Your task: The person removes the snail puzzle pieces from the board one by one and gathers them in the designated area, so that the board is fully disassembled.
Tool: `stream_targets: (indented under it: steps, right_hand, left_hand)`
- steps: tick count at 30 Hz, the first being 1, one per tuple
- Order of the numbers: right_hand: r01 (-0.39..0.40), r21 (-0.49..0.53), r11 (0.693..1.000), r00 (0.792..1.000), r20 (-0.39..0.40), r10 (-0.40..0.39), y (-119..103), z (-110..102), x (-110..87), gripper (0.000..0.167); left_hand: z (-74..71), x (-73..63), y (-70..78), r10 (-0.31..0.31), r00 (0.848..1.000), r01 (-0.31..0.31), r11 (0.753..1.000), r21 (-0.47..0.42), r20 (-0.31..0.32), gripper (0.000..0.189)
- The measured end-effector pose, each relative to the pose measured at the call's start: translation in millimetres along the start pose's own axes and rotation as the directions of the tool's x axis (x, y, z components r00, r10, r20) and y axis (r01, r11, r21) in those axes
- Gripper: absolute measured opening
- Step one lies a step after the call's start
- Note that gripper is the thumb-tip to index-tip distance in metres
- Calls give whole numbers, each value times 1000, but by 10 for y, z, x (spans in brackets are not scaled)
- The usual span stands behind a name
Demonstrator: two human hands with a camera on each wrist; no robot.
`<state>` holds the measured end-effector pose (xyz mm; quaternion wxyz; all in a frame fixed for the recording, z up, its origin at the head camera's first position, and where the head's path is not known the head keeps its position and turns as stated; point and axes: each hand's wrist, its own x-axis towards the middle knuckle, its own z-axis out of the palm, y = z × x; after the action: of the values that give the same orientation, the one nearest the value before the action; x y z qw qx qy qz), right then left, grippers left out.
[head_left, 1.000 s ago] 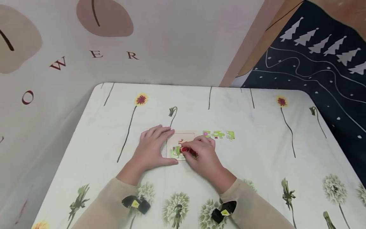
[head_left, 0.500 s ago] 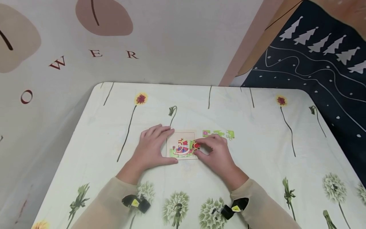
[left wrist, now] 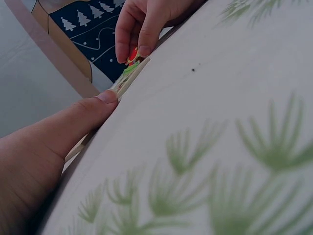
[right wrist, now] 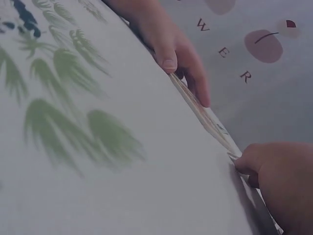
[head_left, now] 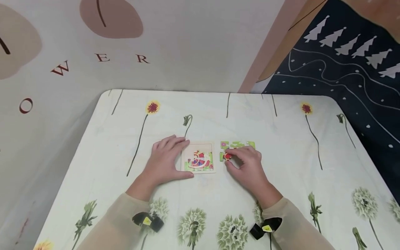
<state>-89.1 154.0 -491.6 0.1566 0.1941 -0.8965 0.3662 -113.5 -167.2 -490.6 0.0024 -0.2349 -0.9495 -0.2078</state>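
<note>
A square wooden puzzle board (head_left: 198,144) lies in the middle of the table. Pieces with a red, blue and green picture fill its lower part, while bare wood shows along the top. My left hand (head_left: 166,158) is spread at the board's left side, with fingertips at the upper left corner and straight thumb at the lower edge. Just right of the board, my right hand (head_left: 248,164) pinches a green and red puzzle piece (head_left: 227,157) between thumb and fingers. In the left wrist view, that puzzle piece (left wrist: 132,56) shows at the right fingertips, beyond the board.
Several loose green puzzle pieces (head_left: 236,143) lie in a row right of the board, partly hidden behind my right hand. A white cloth (head_left: 281,139) printed with flowers covers the table. A pale wall with letters rises behind the far edge.
My right hand has moved right, from over the board to beside it, with the pinched piece. More of the board's picture shows now. The left hand keeps its place.
</note>
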Motion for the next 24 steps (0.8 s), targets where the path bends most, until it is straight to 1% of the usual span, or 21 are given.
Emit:
stream_targets:
  steps: [6,13,19,24]
  right_hand:
    - [6,-27,1000,1000,3,-6,-9,6,15,32]
    - [-36,-40,999,999,33,37,-6,2,19,31]
    - [-53,-20,998,998,38,54,-10,-3,30,30]
    - [-35,23,999,999,21,35,-26,18,19,29]
  left_hand:
    - [-9,-7,-12,-1,1000,1,1000,-3,-3,116]
    - [-24,-8,-5,3,1000,-3,1000,-6,1,116]
    - [-27,-5,-4,5,1000,-5,1000,-8,-4,115]
    - [-26,-19,-12,0,1000,0,1000,-4,1,116]
